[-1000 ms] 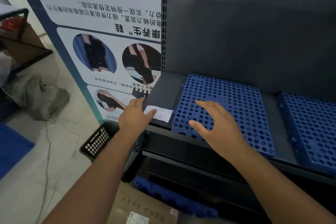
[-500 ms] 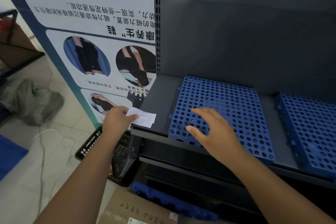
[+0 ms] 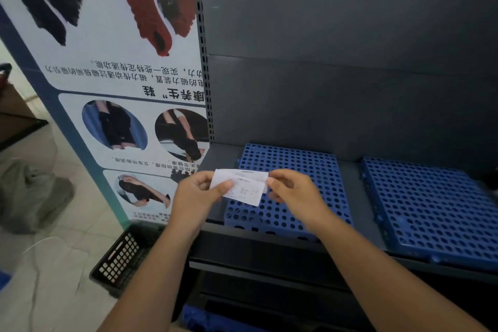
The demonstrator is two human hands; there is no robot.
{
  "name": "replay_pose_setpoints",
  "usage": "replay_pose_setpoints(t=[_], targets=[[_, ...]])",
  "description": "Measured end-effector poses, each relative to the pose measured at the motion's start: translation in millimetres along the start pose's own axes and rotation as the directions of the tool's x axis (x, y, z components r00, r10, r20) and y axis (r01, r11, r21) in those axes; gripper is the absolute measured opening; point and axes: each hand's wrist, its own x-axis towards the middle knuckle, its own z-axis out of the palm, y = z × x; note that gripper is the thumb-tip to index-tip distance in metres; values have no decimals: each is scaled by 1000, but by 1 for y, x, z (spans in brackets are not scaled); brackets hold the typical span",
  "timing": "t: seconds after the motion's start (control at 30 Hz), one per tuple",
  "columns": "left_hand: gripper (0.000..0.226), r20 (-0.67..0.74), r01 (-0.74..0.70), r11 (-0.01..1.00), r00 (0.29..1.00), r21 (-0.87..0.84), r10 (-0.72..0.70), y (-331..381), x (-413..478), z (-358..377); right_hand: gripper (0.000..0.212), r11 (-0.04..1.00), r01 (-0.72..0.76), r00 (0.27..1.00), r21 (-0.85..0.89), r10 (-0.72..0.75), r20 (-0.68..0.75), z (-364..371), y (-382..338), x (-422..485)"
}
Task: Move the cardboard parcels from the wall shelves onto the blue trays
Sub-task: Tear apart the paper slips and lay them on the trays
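Although the task concerns cardboard parcels, none shows in this view, so I cannot tell where they are; what shows of the task's things is the pair of blue trays, both bare. The near blue tray (image 3: 291,167) lies flat on the dark shelf (image 3: 347,178), and the second blue tray (image 3: 436,210) lies beside it to the right, apart from it by a strip of bare shelf. Both are stiff moulded plastic, square-cornered and pierced all over with round holes, probably so loads sit level and air passes beneath.

Over the near tray's front left corner a thin paper slip (image 3: 242,187) is held up between both hands. The left hand (image 3: 199,197) pinches its left edge between thumb and fingers; the right hand (image 3: 293,194) pinches its right edge likewise. Stretched flat this way, the limp slip, white with faint small print, seems held for reading, perhaps a parcel label or receipt.

Behind the tray rises the shelf unit's matte grey metal back panel (image 3: 350,89). Left of the tray stands a glossy printed poster (image 3: 121,75) showing shoes, hung upside down, and below it on the pale floor sits a black latticed basket (image 3: 121,259).
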Motion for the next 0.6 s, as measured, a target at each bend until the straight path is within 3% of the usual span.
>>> replay_pose_setpoints(t=[0.13,0.33,0.6], targets=[[18,57,-11,999,998,39,9,5,-11,29,10,999,-4,996,48,8,-84,-18,9,-12],[10,37,25,995,999,95,-29,-11,-15,42,8,999,-17,976,50,27,-214,-42,31,-22],[5,-25,125,991,992,40,-124,-43,-20,20,13,956,-218,951,-198,162,-265,-32,72,-15]])
